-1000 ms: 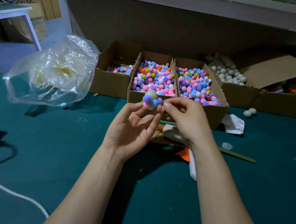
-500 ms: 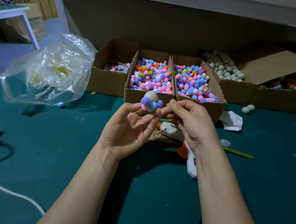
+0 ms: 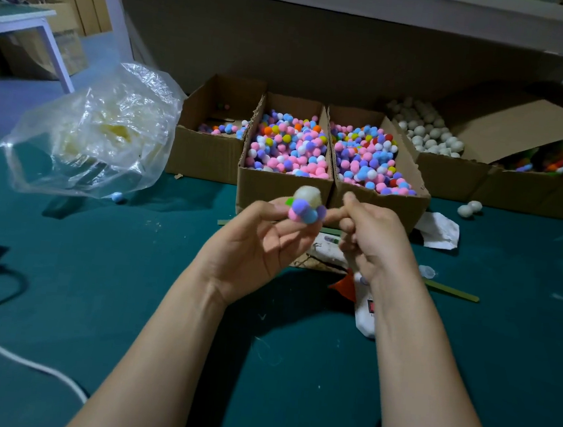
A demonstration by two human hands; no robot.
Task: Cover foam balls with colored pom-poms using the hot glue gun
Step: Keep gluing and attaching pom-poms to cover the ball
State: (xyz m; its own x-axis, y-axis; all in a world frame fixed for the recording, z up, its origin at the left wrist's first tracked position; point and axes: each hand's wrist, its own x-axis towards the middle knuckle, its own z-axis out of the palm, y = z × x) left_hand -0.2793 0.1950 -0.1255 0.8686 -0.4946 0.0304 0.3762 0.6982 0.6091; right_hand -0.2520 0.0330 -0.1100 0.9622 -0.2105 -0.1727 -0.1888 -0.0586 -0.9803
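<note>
My left hand (image 3: 256,245) holds a white foam ball (image 3: 307,195) at its fingertips, palm up, above the green table. Purple, blue and pink pom-poms (image 3: 302,211) cover the ball's lower side; its top is bare. My right hand (image 3: 372,237) is just right of the ball with curled fingers, its index finger touching the pom-poms. The white hot glue gun (image 3: 363,309) with an orange trigger lies on the table under my right wrist, partly hidden.
Two cardboard boxes (image 3: 284,186) full of mixed pom-poms stand right behind my hands, a nearly bare box (image 3: 207,152) to their left. A box of white foam balls (image 3: 425,131) sits back right. A crumpled plastic bag (image 3: 99,130) lies at left, a white cable (image 3: 18,356) front left.
Both hands stayed together in front of the boxes. The ball has turned slightly in my left fingers, and my right hand's fingers have curled in closer beside it.
</note>
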